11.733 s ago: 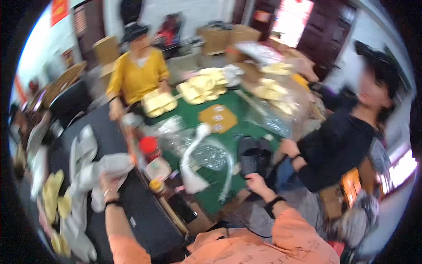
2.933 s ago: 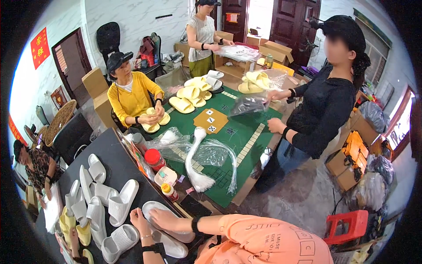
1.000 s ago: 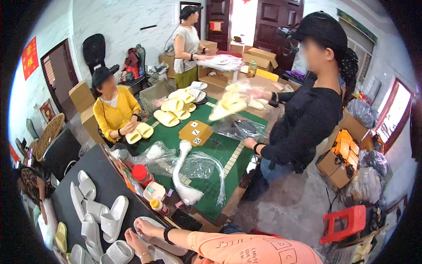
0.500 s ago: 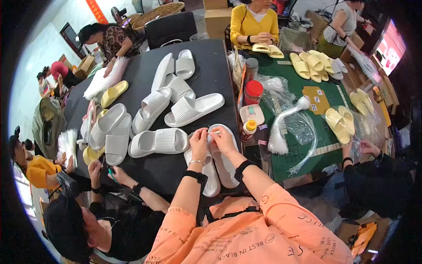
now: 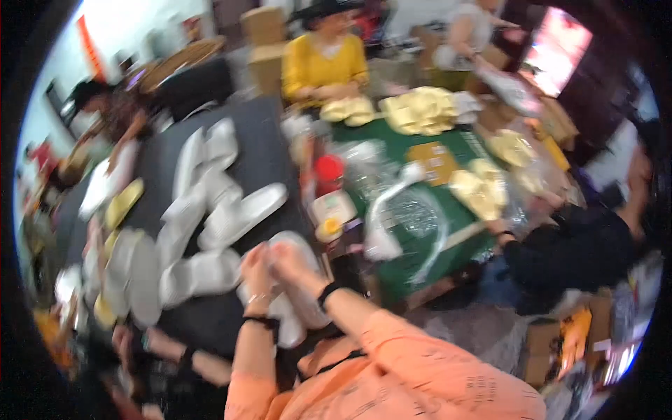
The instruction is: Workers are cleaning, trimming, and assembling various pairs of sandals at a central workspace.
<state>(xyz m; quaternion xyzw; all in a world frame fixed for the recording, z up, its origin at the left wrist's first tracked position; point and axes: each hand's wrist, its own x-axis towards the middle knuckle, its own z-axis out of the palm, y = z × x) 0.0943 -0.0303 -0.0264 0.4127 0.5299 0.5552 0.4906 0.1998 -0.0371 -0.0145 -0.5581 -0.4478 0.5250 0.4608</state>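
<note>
Frame heavily motion-blurred; findings limited accordingly. A dark table (image 5: 259,157) fills the left and centre of the frame, with a green-topped table (image 5: 409,147) adjoining it at centre right. White slippers (image 5: 210,210) lie scattered over the dark surface from upper centre down to lower left, a few yellow slippers (image 5: 122,203) among them at the left edge. Just below frame centre lies a pair of white slippers (image 5: 294,308), long axis running from upper centre toward the lower edge. The left hand (image 5: 255,269) and right hand (image 5: 294,259) are raised together directly over its upper end, side by side and nearly touching; whether the fingers pinch anything between them cannot be told. Both hands are about equally near the pair. Immediately right of the hands stand a red-capped jar (image 5: 329,171) and a small white container (image 5: 334,208), close enough to obstruct a sideways reach. Clear plastic bags (image 5: 413,213) lie farther right. A person in yellow (image 5: 323,66) sits at upper centre; another in black (image 5: 581,248) leans in at right.
</note>
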